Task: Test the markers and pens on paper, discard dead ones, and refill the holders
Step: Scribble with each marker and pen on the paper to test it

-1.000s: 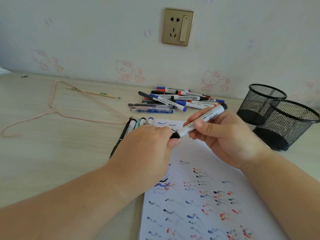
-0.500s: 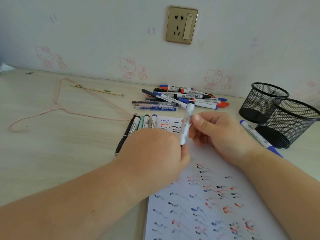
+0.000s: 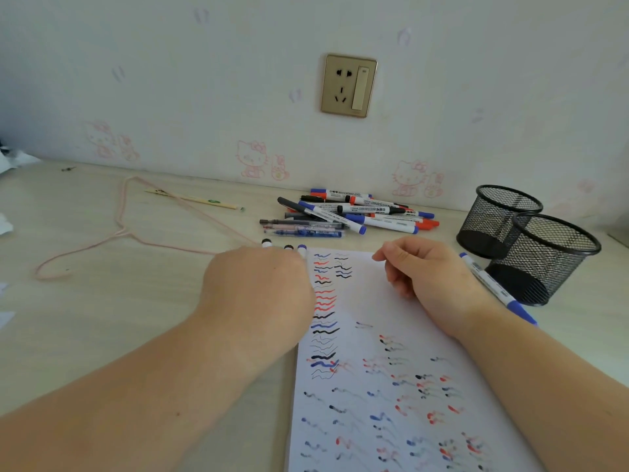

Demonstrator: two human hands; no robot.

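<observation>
My left hand [image 3: 258, 294] lies knuckles-up over a row of markers [image 3: 288, 247] at the left edge of the test paper [image 3: 367, 386]. Only three cap ends of that row show beyond it, and its fingers are hidden. My right hand [image 3: 429, 277] hovers over the paper's top right, fingers loosely curled and holding nothing. The paper is covered with red, blue and black squiggles. A pile of markers and pens [image 3: 347, 214] lies by the wall. Two black mesh holders [image 3: 498, 216] [image 3: 544, 257] stand at the right, with a blue marker [image 3: 493, 287] lying in front of them.
A pink wire hanger [image 3: 126, 229] and a thin wooden stick [image 3: 197, 199] lie on the desk at the left. Scraps of white paper [image 3: 6, 226] sit at the far left edge. A wall socket [image 3: 349, 85] is above the pile.
The black-capped marker held between both hands has left my right hand. My left hand has moved left and down onto the row of markers. The camera has tilted down.
</observation>
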